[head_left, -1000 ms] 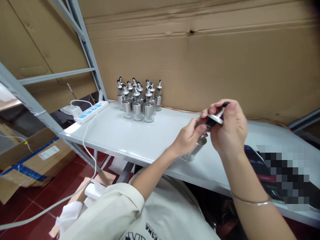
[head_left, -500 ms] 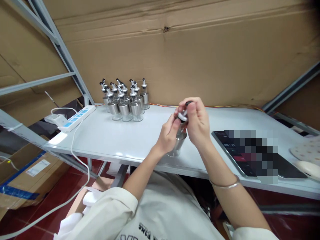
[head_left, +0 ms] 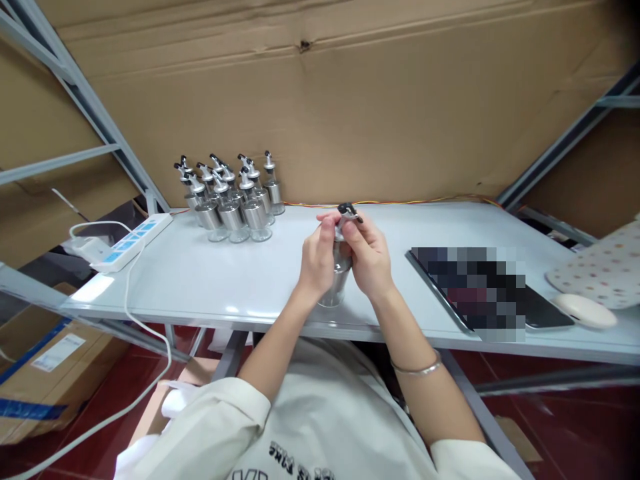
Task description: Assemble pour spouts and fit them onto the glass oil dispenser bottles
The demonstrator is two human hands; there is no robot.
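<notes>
An oil bottle (head_left: 336, 283) of clear glass with a brushed-metal sleeve stands near the front edge of the white table. Its metal pour spout with a black tip (head_left: 349, 213) points up between my hands. My left hand (head_left: 317, 261) is closed around the neck from the left, thumb up by the spout's collar. From the right, my right hand (head_left: 371, 259) wraps the same neck and spout base, its thumb pressed on the collar. My fingers hide most of the neck. Several like bottles (head_left: 231, 215) with spouts stand grouped at the back left.
A white power strip (head_left: 133, 243) with a plugged-in cable lies on the table's left end. To the right are a tablet (head_left: 547, 313), partly blurred out, a pale mouse (head_left: 585, 311) and a dotted item (head_left: 600, 267). A cardboard wall (head_left: 350, 120) closes off the back.
My right hand has come down from the top of the spout to its base, uncovering the black tip. My left hand has shifted up the neck. The view has turned slightly to the right.
</notes>
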